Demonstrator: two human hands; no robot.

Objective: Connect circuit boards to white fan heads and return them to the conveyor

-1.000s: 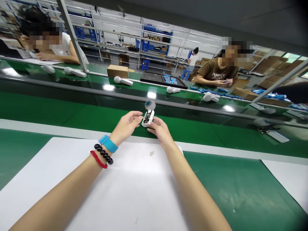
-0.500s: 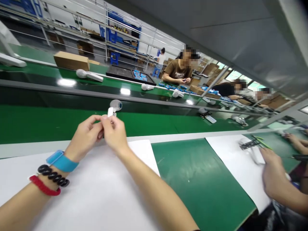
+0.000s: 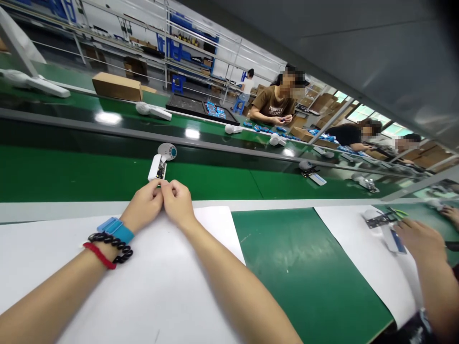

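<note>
A white handheld fan [image 3: 155, 167] lies on the green belt just beyond my hands. Its round head has a blue centre, and the handle is opened up so that a circuit board [image 3: 161, 171] shows. At the handle's lower end, the fingers of my left hand [image 3: 146, 203] are pinched closed. My right hand [image 3: 177, 203] is closed as well, its fingertips pressed against the left ones. Whatever the fingers hold is hidden, and I cannot tell whether they touch the handle. Below both hands lies a white sheet [image 3: 150, 286] on the green table.
Further white fans [image 3: 154, 111] lie along the conveyor behind a grey rail [image 3: 215, 143]. A cardboard box [image 3: 116, 87] and a black tray [image 3: 186, 104] stand across it. At right, a co-worker's hand [image 3: 423, 239] is over another opened fan. A shelf [image 3: 340, 52] hangs overhead.
The fan handle has come into fuller view, its circuit board now visible, with my hands nearer its lower end. My hands stay pinched together. The co-worker's hand at right has moved.
</note>
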